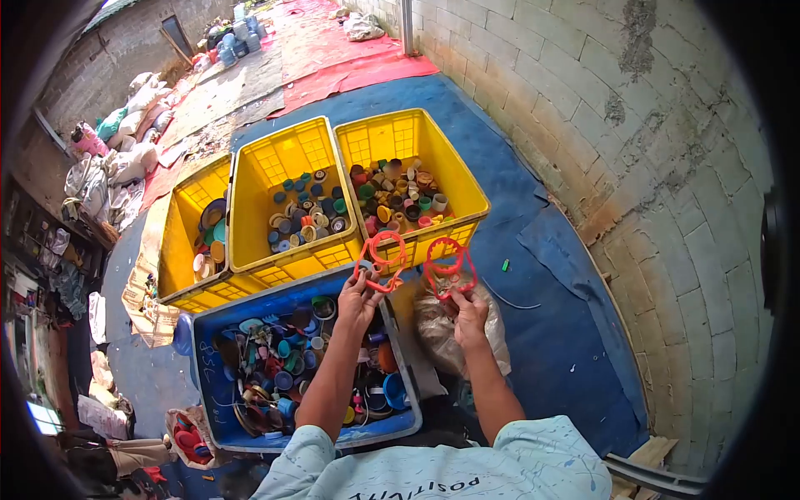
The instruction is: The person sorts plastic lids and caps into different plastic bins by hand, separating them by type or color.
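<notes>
My left hand [358, 302] is closed on a red plastic ring-shaped piece [388, 239], held up over the front edge of the right yellow crate. A small grey round part shows by its fingers. To the right, my right hand [469, 315] grips a second red plastic ring-shaped piece [448, 247] with openings through it. The two pieces are apart. Below my hands is a blue crate [312, 443] full of mixed plastic caps and lids. Under the right hand stands a translucent plastic sack [446, 342], its contents unclear.
Three yellow crates stand ahead: the left [171, 250] with lids, the middle [250, 212] and right [458, 175] with caps. A sack of red pieces [190, 437] sits lower left. A block wall [683, 217] runs along the right. Filled bags [125, 167] line the left.
</notes>
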`<state>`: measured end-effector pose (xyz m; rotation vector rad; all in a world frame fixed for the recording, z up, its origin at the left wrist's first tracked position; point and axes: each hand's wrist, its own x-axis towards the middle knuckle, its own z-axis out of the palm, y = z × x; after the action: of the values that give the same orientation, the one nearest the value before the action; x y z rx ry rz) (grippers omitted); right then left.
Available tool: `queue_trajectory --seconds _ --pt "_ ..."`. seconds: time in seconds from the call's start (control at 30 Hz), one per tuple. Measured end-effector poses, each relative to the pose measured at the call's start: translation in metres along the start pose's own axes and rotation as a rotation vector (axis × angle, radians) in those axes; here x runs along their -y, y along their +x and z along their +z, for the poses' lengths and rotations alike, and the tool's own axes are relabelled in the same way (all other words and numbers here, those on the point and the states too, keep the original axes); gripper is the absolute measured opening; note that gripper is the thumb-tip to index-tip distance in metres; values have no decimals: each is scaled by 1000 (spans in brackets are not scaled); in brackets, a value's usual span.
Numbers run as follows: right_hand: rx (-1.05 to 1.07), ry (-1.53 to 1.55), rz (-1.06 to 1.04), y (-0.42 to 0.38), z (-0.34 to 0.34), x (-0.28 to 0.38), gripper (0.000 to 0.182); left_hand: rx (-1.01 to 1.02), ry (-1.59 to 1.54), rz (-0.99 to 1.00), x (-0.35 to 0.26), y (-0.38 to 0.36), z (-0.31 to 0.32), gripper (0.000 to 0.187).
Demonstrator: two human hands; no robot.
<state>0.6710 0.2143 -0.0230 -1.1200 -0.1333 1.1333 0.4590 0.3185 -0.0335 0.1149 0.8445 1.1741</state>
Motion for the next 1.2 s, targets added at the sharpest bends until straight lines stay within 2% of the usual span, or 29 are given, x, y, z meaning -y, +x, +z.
queue_trajectory --seconds 0.23,0.33,0.37,0.43,0.53,0.67,0.8,0.87,0.93,1.03,1.13,1.2 --pt "-15 -126 9 119 -2 26 10 -166 14 1 49 92 67 17" --pt "-8 -58 -18 158 25 39 12 -129 -59 10 52 129 96 20" --pt "5 -19 -36 171 38 44 13 -147 -67 33 52 139 106 26" --pt "46 -55 -12 197 46 45 15 -64 -10 -82 50 186 87 28" --pt "83 -232 87 230 22 19 17 -217 126 -93 51 139 109 41" --pt "51 -251 114 193 -13 4 20 -157 33 22 53 74 79 53" --pt "117 -238 226 133 -70 -15 28 -20 -41 49 40 -27 48 21" --pt "33 -348 282 101 -87 -18 30 -40 16 56 35 -65 27 18" --pt "36 -431 266 76 -99 -24 30 -42 0 75 25 -97 3 18" --pt "79 -551 198 43 -90 -23 27 -59 7 83 12 -125 -48 18" --pt "132 -705 -45 23 -57 -23 25 -122 55 95 -16 -151 -94 18" --pt "237 -812 -263 -4 -12 -18 22 -160 106 110 -38 -164 -124 17"
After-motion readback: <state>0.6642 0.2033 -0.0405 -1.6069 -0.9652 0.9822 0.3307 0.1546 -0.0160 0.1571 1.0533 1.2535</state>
